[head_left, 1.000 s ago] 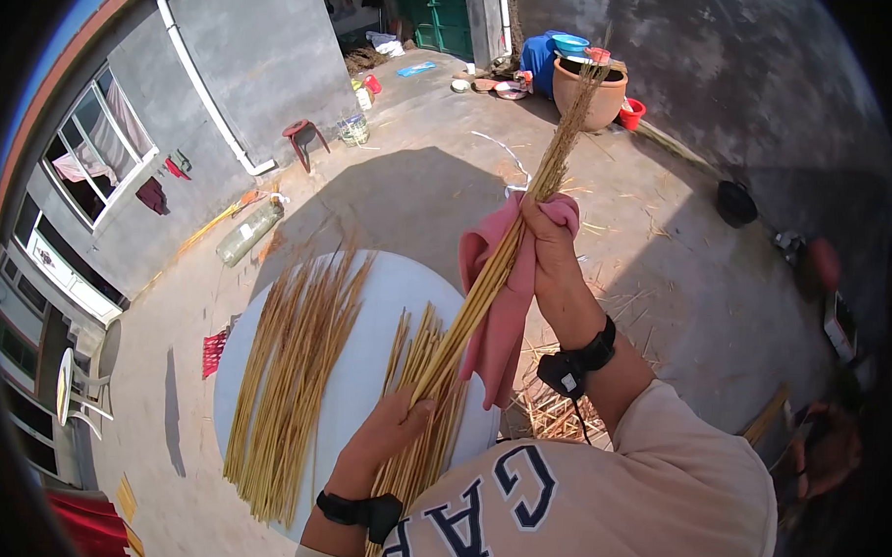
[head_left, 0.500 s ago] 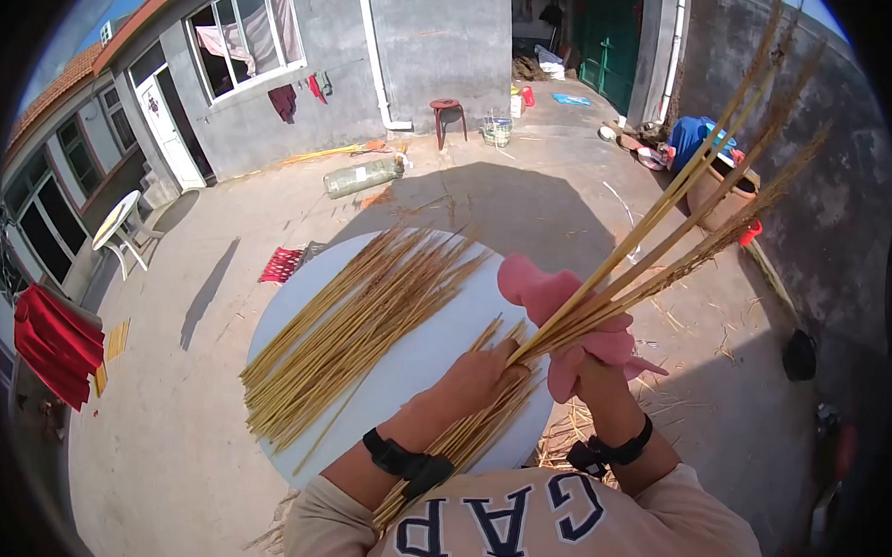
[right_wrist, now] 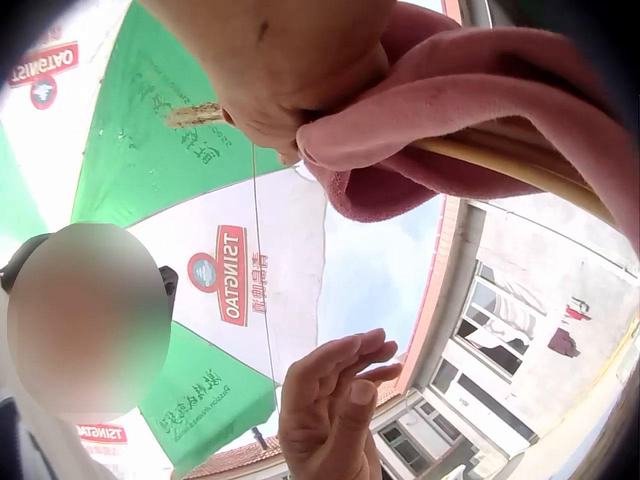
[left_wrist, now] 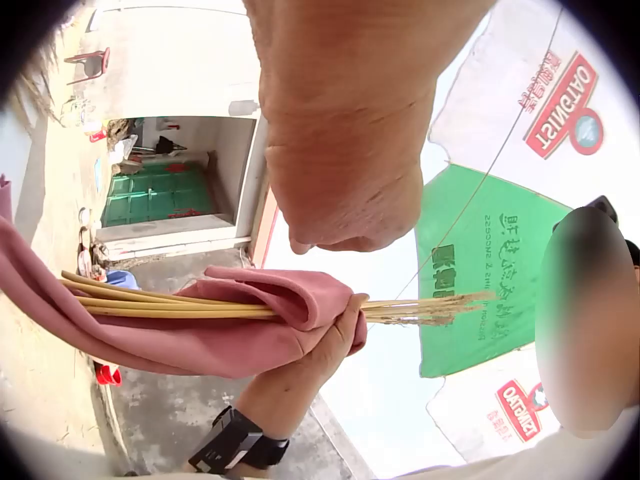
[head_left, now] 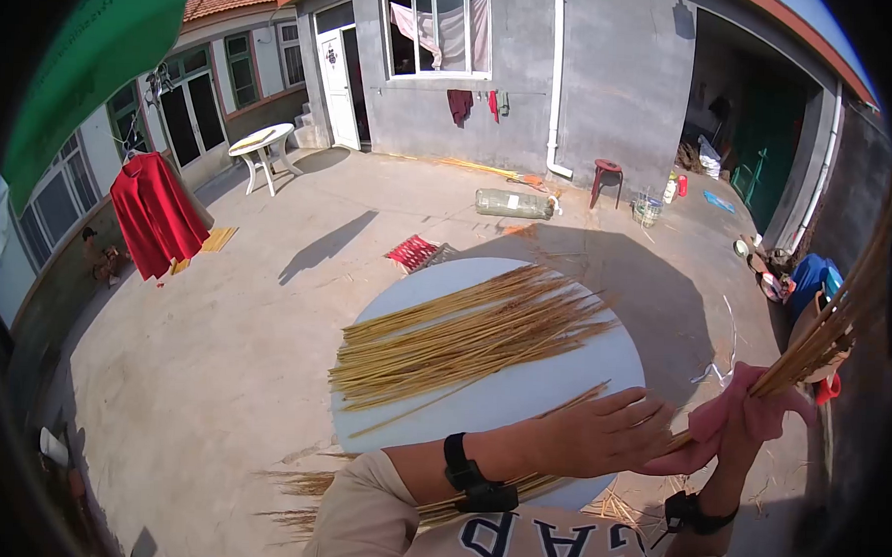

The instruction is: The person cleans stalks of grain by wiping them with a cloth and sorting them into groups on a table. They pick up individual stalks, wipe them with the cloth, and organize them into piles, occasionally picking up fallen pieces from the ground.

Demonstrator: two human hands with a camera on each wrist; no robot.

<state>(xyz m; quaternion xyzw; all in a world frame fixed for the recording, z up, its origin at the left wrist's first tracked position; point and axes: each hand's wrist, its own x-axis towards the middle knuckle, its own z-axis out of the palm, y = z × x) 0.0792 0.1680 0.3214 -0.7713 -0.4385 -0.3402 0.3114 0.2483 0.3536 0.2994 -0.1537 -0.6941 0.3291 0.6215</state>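
Observation:
My right hand [head_left: 740, 436] grips a bundle of dry stalks [head_left: 807, 345] through a pink cloth [head_left: 701, 425] at the right of the head view. In the left wrist view the cloth [left_wrist: 270, 325] wraps round the stalks [left_wrist: 150, 305], whose ends stick out on both sides of the right hand [left_wrist: 335, 345]. My left hand [head_left: 617, 432] is beside the cloth, its fingers loosely extended. The right wrist view shows that left hand [right_wrist: 330, 410] apart from the bundle, holding nothing.
More stalks [head_left: 464, 338] lie across the round pale table [head_left: 620, 363], with others under my left forearm. A red stool [head_left: 607, 176], a green roll [head_left: 512, 203] and a white table [head_left: 262, 140] stand or lie farther off. A red garment [head_left: 153, 214] hangs at left.
The view has turned left. My left hand has let go of the stalks, and its fingers have opened. The right hand has moved outward with the cloth and bundle.

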